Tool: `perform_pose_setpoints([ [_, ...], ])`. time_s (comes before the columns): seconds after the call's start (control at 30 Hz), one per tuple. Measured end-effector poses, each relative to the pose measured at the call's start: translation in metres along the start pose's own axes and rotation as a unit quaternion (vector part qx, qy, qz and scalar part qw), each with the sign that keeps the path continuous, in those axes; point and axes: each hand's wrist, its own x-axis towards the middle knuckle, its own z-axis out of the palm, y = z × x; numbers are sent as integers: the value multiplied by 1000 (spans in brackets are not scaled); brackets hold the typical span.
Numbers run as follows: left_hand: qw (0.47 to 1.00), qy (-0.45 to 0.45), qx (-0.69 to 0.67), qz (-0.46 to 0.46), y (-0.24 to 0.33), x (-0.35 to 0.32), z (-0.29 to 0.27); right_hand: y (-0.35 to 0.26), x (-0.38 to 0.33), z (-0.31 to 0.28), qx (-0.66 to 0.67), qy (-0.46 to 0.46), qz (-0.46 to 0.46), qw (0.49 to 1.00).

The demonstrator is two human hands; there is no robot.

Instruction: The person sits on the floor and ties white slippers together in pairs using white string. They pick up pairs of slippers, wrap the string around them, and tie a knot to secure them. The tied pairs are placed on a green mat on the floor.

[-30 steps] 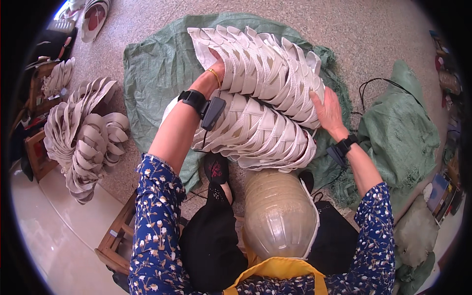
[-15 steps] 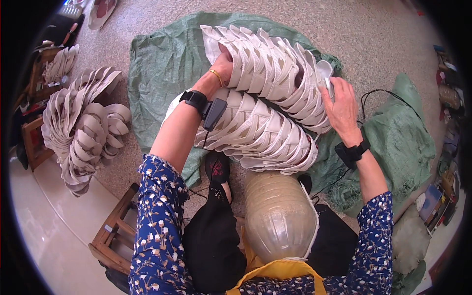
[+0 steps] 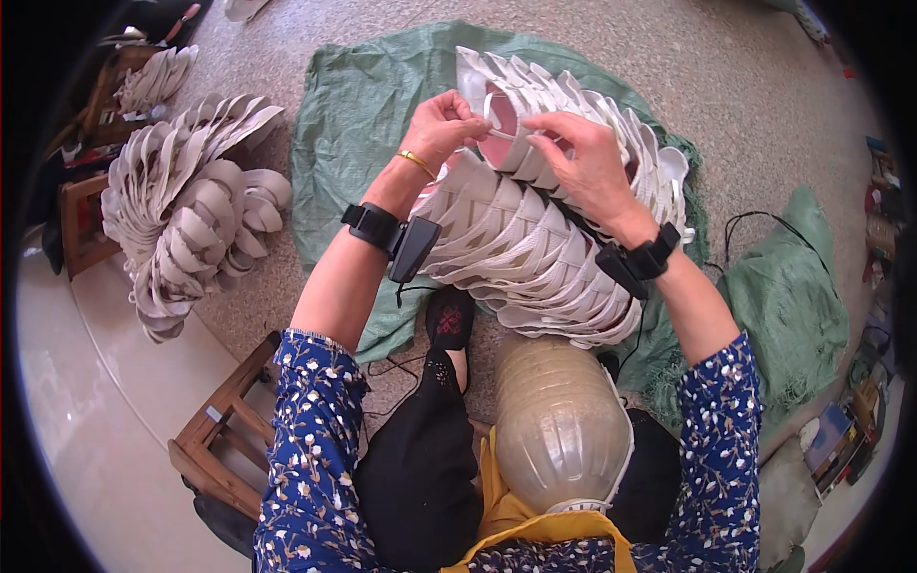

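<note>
At white stack (image 3: 611, 116) edge, hands (image 3: 439, 129) (image 3: 587, 164), floor (image 3: 764, 110) beyond

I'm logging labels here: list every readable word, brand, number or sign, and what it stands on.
No readable text anywhere.
Pale tag on the wooden frame: too small to read.
Black shoe: a red pattern, no legible lettering.
Nearer row of white pieces: no lettering visible.
Blue item at right: too blurred.

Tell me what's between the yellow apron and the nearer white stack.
Head view: a translucent ribbed container lies between the yellow apron and the nearer white stack.
</note>
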Motion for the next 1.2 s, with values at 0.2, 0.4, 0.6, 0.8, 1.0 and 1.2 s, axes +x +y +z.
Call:
perform_pose_setpoints([
  [0.2, 999, -9, -38, 14, 5, -12, -25, -6, 20, 45, 54, -61, 34, 996],
  [0.4, 999, -31, -37, 11, -2, -30, -49, -8, 28, 50, -73, -70, -27, 994],
  [0.6, 943, 15, 333, 17, -59, -51, -102, -17, 30, 55, -4, -57, 81, 995],
  [0.8, 868, 46, 486, 96, -97, -56, -98, -7, 39, 64, 21, -51, 96, 994],
  [1.0, 896, 25, 442, 40, -89, -54, -105, -3, 41, 65, 17, -41, 101, 994],
  [1.2, 990, -71, 123, 9, -57, -53, -98, -11, 47, 58, 66, -104, 145, 982],
])
